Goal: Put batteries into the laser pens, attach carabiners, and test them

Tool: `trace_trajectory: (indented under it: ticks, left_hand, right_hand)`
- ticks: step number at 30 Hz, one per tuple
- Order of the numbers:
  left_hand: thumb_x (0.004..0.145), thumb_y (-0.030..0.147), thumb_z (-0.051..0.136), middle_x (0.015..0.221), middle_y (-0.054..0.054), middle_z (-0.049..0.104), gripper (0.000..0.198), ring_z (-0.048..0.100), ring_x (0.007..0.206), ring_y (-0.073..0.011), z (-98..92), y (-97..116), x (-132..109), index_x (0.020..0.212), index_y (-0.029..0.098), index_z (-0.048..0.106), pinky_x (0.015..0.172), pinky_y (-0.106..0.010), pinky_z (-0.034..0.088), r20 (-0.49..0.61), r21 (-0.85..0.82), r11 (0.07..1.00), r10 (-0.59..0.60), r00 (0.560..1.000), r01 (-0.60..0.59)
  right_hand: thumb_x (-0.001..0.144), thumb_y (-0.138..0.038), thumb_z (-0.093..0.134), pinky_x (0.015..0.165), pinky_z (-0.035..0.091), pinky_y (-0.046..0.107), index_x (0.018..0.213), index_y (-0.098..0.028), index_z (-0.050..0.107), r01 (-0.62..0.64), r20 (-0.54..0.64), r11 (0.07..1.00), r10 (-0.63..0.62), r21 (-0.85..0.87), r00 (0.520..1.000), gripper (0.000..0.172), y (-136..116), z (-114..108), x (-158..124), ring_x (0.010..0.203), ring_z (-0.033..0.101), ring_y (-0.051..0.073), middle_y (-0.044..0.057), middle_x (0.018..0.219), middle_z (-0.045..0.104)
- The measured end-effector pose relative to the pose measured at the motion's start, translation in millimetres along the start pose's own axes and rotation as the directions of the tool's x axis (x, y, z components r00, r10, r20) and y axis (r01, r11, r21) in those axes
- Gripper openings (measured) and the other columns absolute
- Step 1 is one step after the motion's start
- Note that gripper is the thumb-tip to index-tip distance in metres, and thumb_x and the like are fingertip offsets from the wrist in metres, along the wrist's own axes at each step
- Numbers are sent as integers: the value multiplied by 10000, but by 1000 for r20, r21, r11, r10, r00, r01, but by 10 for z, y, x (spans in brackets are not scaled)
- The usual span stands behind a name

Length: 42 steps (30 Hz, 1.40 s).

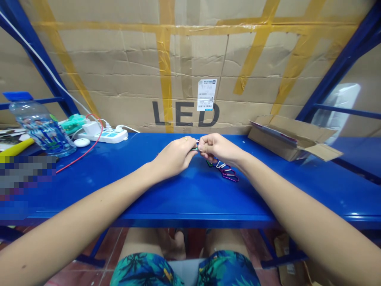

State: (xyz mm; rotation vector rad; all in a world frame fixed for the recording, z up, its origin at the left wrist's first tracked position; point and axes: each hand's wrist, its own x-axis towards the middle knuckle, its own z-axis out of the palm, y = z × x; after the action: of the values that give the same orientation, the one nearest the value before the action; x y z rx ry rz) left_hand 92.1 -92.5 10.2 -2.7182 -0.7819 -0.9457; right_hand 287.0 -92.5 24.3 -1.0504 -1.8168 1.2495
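Note:
My left hand (175, 155) and my right hand (217, 147) meet at the middle of the blue metal bench (190, 194), fingers pinched together. Between the fingertips sits a small green carabiner clip (195, 149). A chain of coloured carabiner clips (228, 171), purple and silver among them, hangs from my right hand and lies on the bench just right of it. My left hand wears a ring. Both forearms stretch in from the bottom corners.
A flattened cardboard wall marked LED (186, 113) backs the bench. An open cardboard box (293, 137) lies at the right. At the left stand a water bottle (41, 129), a white power strip (102, 135) with a red cable, and a white mouse (81, 142).

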Motion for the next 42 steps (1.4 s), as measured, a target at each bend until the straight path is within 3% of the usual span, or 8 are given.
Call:
trace_trajectory:
  ticks: [5, 9, 13, 17, 20, 23, 30, 42]
  left_hand:
    - [950, 172, 466, 953, -108, 610, 86, 604, 880, -229, -32, 62, 5, 949, 143, 547, 771, -366, 518, 32, 92, 996, -14, 999, 11]
    - [957, 205, 449, 1109, -163, 563, 169, 596, 995, -252, -42, 103, 16, 1029, 104, 564, 883, -429, 526, -23, 54, 996, -64, 998, 65]
    - [984, 183, 381, 1248, -197, 504, 223, 603, 962, -219, 3, 43, 23, 933, 112, 586, 923, -452, 522, -38, 21, 997, -74, 997, 74]
    - [962, 141, 425, 1101, -160, 593, 179, 619, 937, -218, 19, -29, 29, 889, 120, 588, 890, -427, 534, -10, 0, 999, -55, 998, 55]
    - [965, 151, 442, 959, -128, 665, 170, 647, 904, -243, -8, -22, 26, 937, 120, 607, 830, -425, 538, 48, 38, 993, -117, 992, 115]
    - [966, 181, 473, 966, -119, 706, 154, 671, 899, -249, -33, 4, 16, 962, 133, 619, 812, -409, 532, 66, 42, 986, -162, 985, 160]
    - [951, 168, 510, 963, -93, 728, 114, 685, 887, -226, -34, 5, 2, 943, 152, 623, 791, -358, 523, 20, -28, 996, -85, 996, 85]
    - [926, 139, 533, 927, -64, 698, 68, 655, 861, -199, 17, -22, -4, 896, 166, 587, 776, -325, 502, -27, -78, 995, -57, 998, 54]
  right_hand:
    - [741, -105, 608, 348, 258, 172, 620, -165, 499, -82, 65, 984, 73, 157, 995, 174, -46, 12, -13, 392, 386, 58, -31, 485, 486]
    - [771, -143, 640, 363, 310, 179, 628, -167, 495, -40, 5, 995, 40, 92, 999, 205, -69, 0, -26, 406, 433, 63, -24, 518, 516]
    - [802, -175, 666, 372, 345, 183, 656, -169, 505, 5, -40, 1000, -5, 9, 999, 218, -69, -12, -34, 420, 474, 70, -19, 546, 545]
    - [823, -194, 674, 378, 370, 190, 674, -170, 518, 15, -74, 996, -22, -94, 997, 217, -63, 5, -29, 422, 498, 77, -12, 557, 565]
    - [841, -204, 662, 375, 369, 192, 677, -170, 520, 17, -85, 993, -27, -116, 996, 220, -73, 28, -30, 415, 495, 77, -11, 555, 568]
    - [837, -209, 670, 376, 368, 189, 659, -170, 512, 13, -108, 994, -24, -108, 994, 241, -89, 48, -42, 417, 492, 73, -10, 552, 565]
    - [806, -207, 675, 370, 351, 189, 639, -173, 506, -18, -78, 999, 14, -46, 997, 240, -58, 41, -36, 418, 477, 71, -17, 536, 544]
    - [786, -162, 658, 374, 342, 193, 638, -170, 507, -35, -70, 999, 34, -13, 997, 211, -44, 26, -18, 419, 469, 70, -20, 536, 536]
